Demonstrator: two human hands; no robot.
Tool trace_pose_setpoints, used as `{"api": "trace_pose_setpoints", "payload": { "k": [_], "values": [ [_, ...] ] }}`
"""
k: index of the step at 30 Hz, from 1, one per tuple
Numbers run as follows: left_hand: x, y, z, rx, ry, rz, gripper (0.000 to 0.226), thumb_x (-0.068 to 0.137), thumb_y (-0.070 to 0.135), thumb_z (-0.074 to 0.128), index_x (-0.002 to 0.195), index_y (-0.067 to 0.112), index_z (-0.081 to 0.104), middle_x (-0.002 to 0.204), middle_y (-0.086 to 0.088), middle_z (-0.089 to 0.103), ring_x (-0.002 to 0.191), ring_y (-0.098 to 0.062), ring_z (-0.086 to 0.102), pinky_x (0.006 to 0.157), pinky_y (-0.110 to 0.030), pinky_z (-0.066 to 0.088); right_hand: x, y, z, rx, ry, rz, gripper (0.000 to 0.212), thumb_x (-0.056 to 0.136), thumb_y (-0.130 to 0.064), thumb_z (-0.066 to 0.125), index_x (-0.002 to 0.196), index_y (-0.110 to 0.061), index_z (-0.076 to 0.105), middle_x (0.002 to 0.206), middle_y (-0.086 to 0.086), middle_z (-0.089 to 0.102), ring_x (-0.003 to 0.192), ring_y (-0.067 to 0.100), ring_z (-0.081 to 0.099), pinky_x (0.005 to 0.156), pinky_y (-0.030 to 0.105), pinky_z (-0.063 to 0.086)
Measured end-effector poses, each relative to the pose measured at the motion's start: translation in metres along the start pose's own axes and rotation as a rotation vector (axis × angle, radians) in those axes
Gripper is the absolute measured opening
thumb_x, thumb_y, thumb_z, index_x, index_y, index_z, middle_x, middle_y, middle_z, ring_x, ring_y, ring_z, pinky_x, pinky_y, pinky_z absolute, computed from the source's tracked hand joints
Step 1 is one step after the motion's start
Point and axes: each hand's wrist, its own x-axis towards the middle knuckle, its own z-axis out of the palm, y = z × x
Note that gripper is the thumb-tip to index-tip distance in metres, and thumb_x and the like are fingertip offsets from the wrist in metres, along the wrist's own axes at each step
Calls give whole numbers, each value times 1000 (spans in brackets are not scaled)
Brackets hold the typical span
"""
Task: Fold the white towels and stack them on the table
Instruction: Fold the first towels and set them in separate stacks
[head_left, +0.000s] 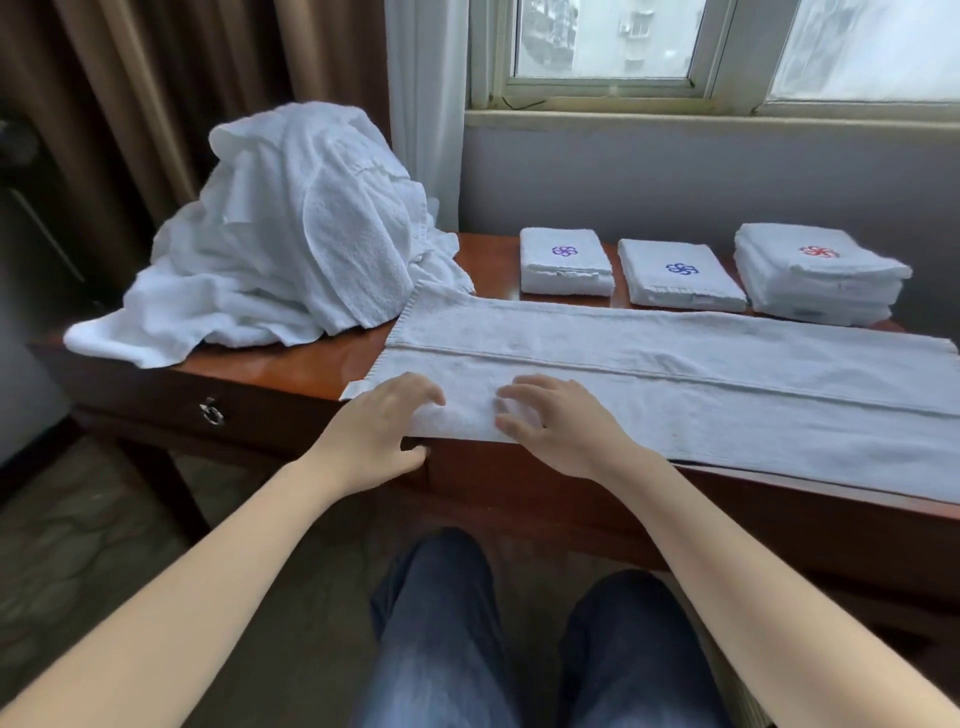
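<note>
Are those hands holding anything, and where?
The left hand pinches the near edge of the long towel by its left end; right hand rests on it, grip unclear.

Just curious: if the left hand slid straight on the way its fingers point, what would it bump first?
Likely the middle folded towel, after the left hand crosses the spread towel it holds; depth is unclear.

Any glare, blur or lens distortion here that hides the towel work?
Head view: soft daylight, no hard shadows; window overexposed; mild sheen on the table; wide-angle bowing toward the edges; spread towel, left hand and right hand reasonably sharp.
</note>
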Motion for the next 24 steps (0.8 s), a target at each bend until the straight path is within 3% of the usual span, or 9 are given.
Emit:
{"api": "trace_pose_setpoints", "payload": {
  "k": [4, 8, 12, 16, 19, 24],
  "values": [
    [0, -3, -5, -37, 48, -64, 30, 81, 18, 65, 98, 39, 52, 112, 23, 58, 101, -4, 57, 82, -27, 42, -12, -6, -2, 8, -30, -39, 49, 88, -58, 58, 132, -35, 56, 145, -12, 49, 131, 13, 43, 111, 39, 32],
    [10, -4, -15, -123, 109, -167, 19, 87, 24, 61, 87, 41, 54, 82, 22, 60, 80, 9, 55, 64, -20, 36, -15, -2, -13, -5, 34, 17, 31, 86, -38, 63, 117, -33, 62, 122, -12, 63, 112, 15, 58, 85, 31, 48],
    [21, 1, -18, -83, 167, -177, 7, 87, 31, 56, 82, 35, 53, 73, 10, 60, 70, -7, 54, 59, -28, 35, -14, -1, -21, -4, 101, 56, 19, 84, -23, 58, 100, -29, 68, 98, -11, 70, 93, 15, 64, 73, 29, 50],
    [33, 4, -22, -85, 185, -197, 8, 78, 39, 46, 78, 33, 51, 65, 9, 57, 64, -6, 51, 53, -26, 29, -9, 4, -36, 71, 116, 104, 10, 84, -30, 64, 92, -30, 70, 77, -18, 63, 77, 6, 62, 61, 23, 43],
    [48, 0, -27, -55, 231, -227, 7, 87, 32, 49, 81, 32, 50, 66, 10, 56, 64, -8, 50, 52, -24, 27, 0, 14, -48, -36, 292, 192, 9, 86, -38, 66, 89, -30, 70, 78, -15, 64, 76, 8, 60, 59, 24, 38],
    [89, -3, -34, 42, 359, -247, 6, 94, 25, 47, 92, 24, 53, 71, 10, 56, 63, -15, 49, 55, -29, 30, 29, 25, -53, -201, 528, 209, 21, 100, -29, 52, 108, -26, 71, 101, -5, 73, 92, 22, 66, 62, 27, 33]
  ]
}}
